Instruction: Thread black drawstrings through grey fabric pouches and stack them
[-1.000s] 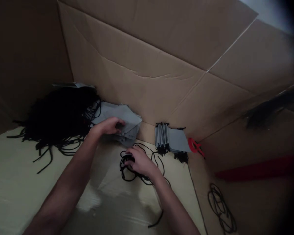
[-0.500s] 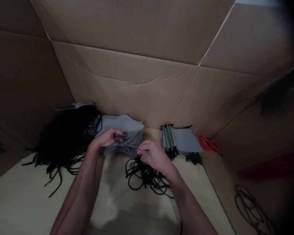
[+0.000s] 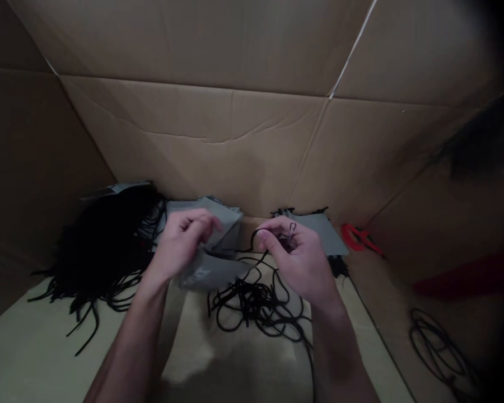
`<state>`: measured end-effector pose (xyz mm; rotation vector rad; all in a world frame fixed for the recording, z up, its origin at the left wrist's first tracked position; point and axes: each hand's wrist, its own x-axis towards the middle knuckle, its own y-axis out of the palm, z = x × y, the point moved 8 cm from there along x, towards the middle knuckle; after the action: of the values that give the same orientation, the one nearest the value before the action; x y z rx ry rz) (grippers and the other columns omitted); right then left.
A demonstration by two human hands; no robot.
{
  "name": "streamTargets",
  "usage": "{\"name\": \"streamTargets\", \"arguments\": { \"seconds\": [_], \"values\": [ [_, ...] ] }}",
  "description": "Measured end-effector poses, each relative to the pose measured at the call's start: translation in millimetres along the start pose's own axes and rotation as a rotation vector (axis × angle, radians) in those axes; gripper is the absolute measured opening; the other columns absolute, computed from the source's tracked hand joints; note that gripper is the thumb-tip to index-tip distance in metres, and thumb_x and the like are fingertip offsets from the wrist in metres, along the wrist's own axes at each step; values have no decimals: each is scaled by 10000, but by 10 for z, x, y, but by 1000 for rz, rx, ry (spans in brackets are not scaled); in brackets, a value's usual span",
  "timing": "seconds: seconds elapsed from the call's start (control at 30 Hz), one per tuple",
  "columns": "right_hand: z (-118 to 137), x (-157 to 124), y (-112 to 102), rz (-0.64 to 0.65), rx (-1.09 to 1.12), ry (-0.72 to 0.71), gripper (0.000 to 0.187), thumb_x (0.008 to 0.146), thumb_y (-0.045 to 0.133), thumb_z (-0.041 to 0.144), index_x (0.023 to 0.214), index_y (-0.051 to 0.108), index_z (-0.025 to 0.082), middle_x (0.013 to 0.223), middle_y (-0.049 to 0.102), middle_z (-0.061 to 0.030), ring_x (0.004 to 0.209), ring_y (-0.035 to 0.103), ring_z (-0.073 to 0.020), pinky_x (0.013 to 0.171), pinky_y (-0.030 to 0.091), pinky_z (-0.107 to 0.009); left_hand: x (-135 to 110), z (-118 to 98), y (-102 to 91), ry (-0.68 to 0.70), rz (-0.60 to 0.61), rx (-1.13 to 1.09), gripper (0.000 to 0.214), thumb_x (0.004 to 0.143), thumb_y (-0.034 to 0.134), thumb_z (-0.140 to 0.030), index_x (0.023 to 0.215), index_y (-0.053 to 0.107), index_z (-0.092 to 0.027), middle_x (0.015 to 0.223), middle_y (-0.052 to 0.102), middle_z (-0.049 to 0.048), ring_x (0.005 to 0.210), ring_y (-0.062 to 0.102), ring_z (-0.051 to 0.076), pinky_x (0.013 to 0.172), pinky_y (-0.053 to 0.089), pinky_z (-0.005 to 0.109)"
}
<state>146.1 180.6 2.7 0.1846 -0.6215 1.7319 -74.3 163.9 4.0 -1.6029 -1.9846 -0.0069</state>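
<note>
Black cord [image 3: 258, 305] lies in a loose tangle on the pale board [image 3: 37, 319] in front of me, one strand rising from it to my right hand [image 3: 296, 257]. My thumb and forefinger [image 3: 264, 238] close on that strand in a tight pinch, with a small loop of cord standing just beyond them and my other fingers loosely curled. My left hand [image 3: 182, 243] is closed as well, its fingers [image 3: 205, 224] bent over the top edge of a grey pouch [image 3: 205, 274] that hangs tilted beneath, a faint pale print on its face. The pouch sits just beside the strand, between my hands and above the tangle. Behind my left hand, a loose pile of grey pouches [image 3: 224, 221] rests against the cardboard wall [image 3: 193, 134]. To the left of that pile, a big heap of black cords [image 3: 105, 240] spills onto the board, a flat grey sheet [image 3: 113, 189] showing behind it. Past my right hand stands a tidier stack of pouches [image 3: 321, 232], black cord ends [image 3: 339, 267] hanging from it. Just beside that stack lies a red piece [image 3: 356, 237], too dim to identify. Farther right, a thin coil of cord [image 3: 437, 347] rests on the cardboard
</note>
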Motion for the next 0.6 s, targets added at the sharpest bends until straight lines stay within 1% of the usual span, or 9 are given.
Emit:
{"name": "streamTargets", "arguments": {
  "seconds": [0.03, 0.1, 0.2, 0.27, 0.33, 0.37, 0.43, 0.5, 0.6],
  "values": [
    [19, -9, -8, -10, 23, -8, 138, 991, 709, 348, 937, 754, 230, 741, 731, 1, 667, 687, -161, 617, 526, -283, -42, -80, 116, -21, 59, -17, 202, 854, 664, -373, 787, 785, -226, 586, 588, 6, 539, 491, 173, 501, 331, 281],
    [47, -27, -59, -86, 40, -24, 130, 994, 716, 350, 954, 752, 232, 765, 744, -4, 687, 705, -165, 635, 546, -289, -148, -152, 395, -104, 232, -20, 197, 821, 794, -432, 896, 812, -252, 541, 562, -21, 497, 464, 164, 465, 292, 275],
    [103, -78, -212, -289, -27, -66, 134, 1012, 703, 357, 956, 745, 242, 815, 762, -15, 707, 705, -168, 629, 540, -294, -272, -138, 630, -205, 309, -8, 434, 919, 693, -602, 694, 762, -238, 530, 591, 13, 472, 465, 164, 451, 275, 292],
    [161, -109, -263, -340, -81, -98, 135, 1020, 698, 353, 948, 744, 248, 825, 764, -12, 684, 685, -160, 614, 526, -293, -334, -69, 785, -283, 396, -68, 647, 971, 536, -725, 605, 734, -230, 498, 581, 36, 461, 477, 169, 463, 304, 302],
    [219, -110, -229, -262, -96, -118, 116, 1016, 703, 329, 941, 748, 252, 811, 762, 1, 659, 671, -151, 611, 521, -289, -346, 5, 888, -362, 425, -197, 757, 962, 457, -801, 524, 676, -224, 464, 546, 44, 454, 474, 166, 475, 325, 304],
    [243, -105, -185, -187, -95, -118, 106, 1012, 706, 311, 936, 755, 255, 804, 764, 8, 656, 672, -149, 616, 522, -287, -329, 44, 907, -401, 398, -275, 749, 936, 493, -813, 499, 637, -222, 459, 527, 37, 450, 457, 156, 473, 318, 299],
    [278, -101, -70, -8, -90, -110, 98, 1005, 707, 270, 934, 773, 258, 827, 786, 13, 688, 693, -154, 641, 526, -285, -271, 123, 888, -468, 287, -434, 641, 847, 689, -752, 513, 605, -212, 477, 487, 3, 449, 405, 129, 465, 277, 282],
    [286, -115, 47, 160, -114, -108, 127, 1006, 703, 258, 909, 786, 255, 829, 792, 17, 700, 689, -153, 648, 510, -280, -219, 190, 848, -516, 199, -561, 483, 747, 846, -622, 602, 657, -202, 518, 478, -25, 466, 398, 112, 467, 265, 260],
    [195, -148, 176, 344, -230, -91, 241, 995, 703, 235, 756, 734, 233, 677, 693, 37, 579, 556, -122, 545, 400, -264, -153, 260, 729, -532, 124, -633, 372, 718, 881, -541, 772, 729, -206, 559, 483, -43, 476, 415, 107, 466, 287, 239]
  ]
}}
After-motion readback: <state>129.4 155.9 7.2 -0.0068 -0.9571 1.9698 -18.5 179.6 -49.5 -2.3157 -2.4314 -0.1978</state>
